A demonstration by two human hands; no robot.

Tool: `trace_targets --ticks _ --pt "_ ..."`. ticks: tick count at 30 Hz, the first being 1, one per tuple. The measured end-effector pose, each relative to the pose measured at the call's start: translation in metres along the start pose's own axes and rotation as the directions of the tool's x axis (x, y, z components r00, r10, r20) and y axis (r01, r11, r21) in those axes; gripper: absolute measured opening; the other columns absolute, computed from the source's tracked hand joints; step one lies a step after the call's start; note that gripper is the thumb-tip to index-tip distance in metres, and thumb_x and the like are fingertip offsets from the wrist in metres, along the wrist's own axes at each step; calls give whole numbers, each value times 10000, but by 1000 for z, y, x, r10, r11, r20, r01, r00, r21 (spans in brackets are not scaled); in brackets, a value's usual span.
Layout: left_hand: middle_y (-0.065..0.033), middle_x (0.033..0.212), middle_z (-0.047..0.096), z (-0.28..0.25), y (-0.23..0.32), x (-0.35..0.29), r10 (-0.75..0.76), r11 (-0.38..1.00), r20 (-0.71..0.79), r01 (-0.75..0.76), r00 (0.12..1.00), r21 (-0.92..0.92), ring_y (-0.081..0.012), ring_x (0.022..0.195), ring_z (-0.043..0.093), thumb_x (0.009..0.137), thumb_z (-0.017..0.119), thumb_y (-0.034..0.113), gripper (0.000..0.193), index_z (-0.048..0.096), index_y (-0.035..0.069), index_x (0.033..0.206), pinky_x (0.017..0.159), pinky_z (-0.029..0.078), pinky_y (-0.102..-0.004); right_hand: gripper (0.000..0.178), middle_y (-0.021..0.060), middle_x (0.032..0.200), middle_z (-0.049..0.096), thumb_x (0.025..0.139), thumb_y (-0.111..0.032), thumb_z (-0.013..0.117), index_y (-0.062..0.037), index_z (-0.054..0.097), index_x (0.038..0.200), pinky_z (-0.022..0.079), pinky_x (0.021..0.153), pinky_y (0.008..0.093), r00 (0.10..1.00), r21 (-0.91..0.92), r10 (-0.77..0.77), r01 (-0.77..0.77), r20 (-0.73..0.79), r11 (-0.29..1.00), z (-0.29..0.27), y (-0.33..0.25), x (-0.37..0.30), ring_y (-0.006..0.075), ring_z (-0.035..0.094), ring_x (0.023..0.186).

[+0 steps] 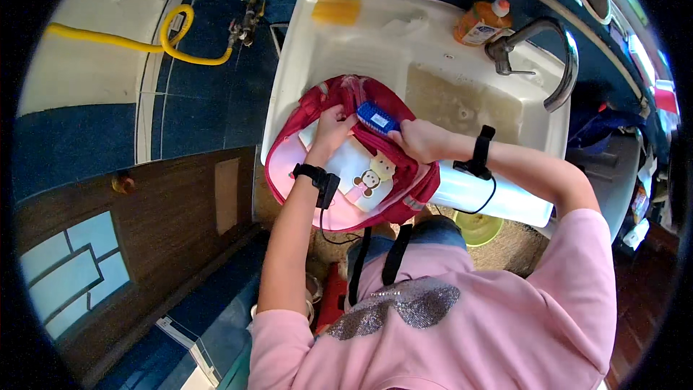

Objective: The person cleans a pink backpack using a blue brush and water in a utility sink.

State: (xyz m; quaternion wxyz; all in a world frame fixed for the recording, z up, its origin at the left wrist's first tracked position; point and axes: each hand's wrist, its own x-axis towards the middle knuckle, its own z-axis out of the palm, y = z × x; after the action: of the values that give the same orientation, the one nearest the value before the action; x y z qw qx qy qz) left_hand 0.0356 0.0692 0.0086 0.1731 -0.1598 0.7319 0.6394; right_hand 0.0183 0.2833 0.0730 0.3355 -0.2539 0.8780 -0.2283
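A red and pink backpack (pixel 285 162) with cartoon figures on its front lies over the near left part of the white sink (pixel 289 50). My right hand (pixel 422 139) grips one end of a blue scrub brush (pixel 377 118), which rests against the red fabric. On the bag's upper part, my left hand (pixel 333 130) has its fingers curled onto the cloth, left of the brush. The left fingertips are partly hidden. Each wrist wears a black strap with a small device and a cable.
Cloudy water stands in the sink basin (pixel 462 101). At the back are a yellow bar (pixel 336 10), an orange bottle (pixel 482 23) and a curved faucet (pixel 563 65). A green basin (pixel 478 228) sits below the front edge. A yellow hose (pixel 115 39) runs along the left wall.
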Motion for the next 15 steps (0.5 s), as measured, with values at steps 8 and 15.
trace_targets --ticks 8,15 --pt "-86 940 556 11 0 4 -23 998 -35 25 999 64 -119 769 546 788 629 145 396 489 -81 1081 592 479 -230 321 243 646 553 898 -224 317 1 534 970 416 534 497 917 -189 -350 315 -189 930 -11 27 81 408 549 600" --pt "-93 849 583 15 6 0 -51 999 -145 51 988 -4 -115 712 561 778 626 134 284 541 -49 978 547 483 -238 540 276 713 570 918 -367 297 67 564 735 429 636 476 995 82 -7 -1 102 997 -5 10 -10 445 557 701"
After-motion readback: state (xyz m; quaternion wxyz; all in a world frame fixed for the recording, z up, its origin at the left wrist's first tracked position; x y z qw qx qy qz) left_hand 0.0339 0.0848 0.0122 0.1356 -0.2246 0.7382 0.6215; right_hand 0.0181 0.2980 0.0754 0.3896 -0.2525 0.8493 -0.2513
